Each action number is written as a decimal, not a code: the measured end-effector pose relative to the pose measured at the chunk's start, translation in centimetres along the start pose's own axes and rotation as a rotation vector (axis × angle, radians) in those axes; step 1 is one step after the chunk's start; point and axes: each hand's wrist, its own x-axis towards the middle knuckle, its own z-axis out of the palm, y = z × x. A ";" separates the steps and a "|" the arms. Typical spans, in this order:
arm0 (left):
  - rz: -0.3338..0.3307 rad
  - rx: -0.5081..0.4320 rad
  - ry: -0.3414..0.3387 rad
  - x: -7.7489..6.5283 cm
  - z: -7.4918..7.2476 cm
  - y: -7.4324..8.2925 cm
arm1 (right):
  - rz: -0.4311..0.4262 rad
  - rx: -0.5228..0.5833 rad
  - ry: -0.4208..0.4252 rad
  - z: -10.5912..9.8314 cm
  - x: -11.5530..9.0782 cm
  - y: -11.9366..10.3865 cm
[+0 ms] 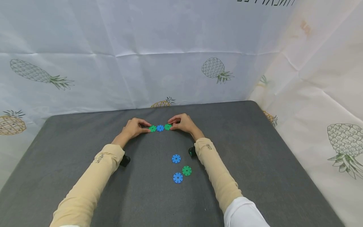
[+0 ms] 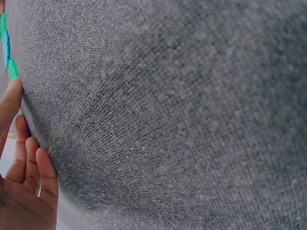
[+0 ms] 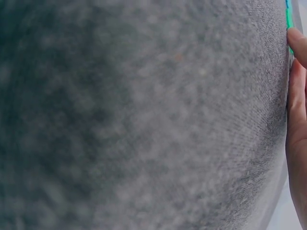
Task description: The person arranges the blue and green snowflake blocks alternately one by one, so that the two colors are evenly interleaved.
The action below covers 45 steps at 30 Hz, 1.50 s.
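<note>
Three flat notched plastic discs lie joined in a row at the far part of the table: a left green disc [image 1: 152,128], a middle blue disc [image 1: 160,128] and a right green disc [image 1: 167,127]. My left hand [image 1: 132,127] pinches the outer edge of the left green disc between thumb and forefinger. At the other end, my right hand [image 1: 185,123] grips the right green disc, partly covering it. Both wrist views catch the row only at the frame's edge, with the left thumb [image 2: 12,98] on green in one and the right thumb [image 3: 297,42] on green in the other.
Nearer on the grey cloth-covered table [image 1: 147,195] lie a loose blue disc [image 1: 176,158], a green disc [image 1: 187,170] and another blue disc [image 1: 178,177]. Behind the table hangs a white pineapple-print cloth [image 1: 158,75], which also runs down the right side.
</note>
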 end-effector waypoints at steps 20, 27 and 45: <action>0.017 -0.012 0.002 0.2 0.1 0.0 | -0.010 0.372 -0.020 -0.5 -0.3 0.7; 0.030 -0.012 0.006 0.2 0.1 -0.1 | -0.060 0.455 -0.045 -1.4 -1.3 0.8; 0.009 0.035 -0.013 0.1 0.0 0.1 | 0.019 0.408 -0.178 -3.8 -7.3 0.0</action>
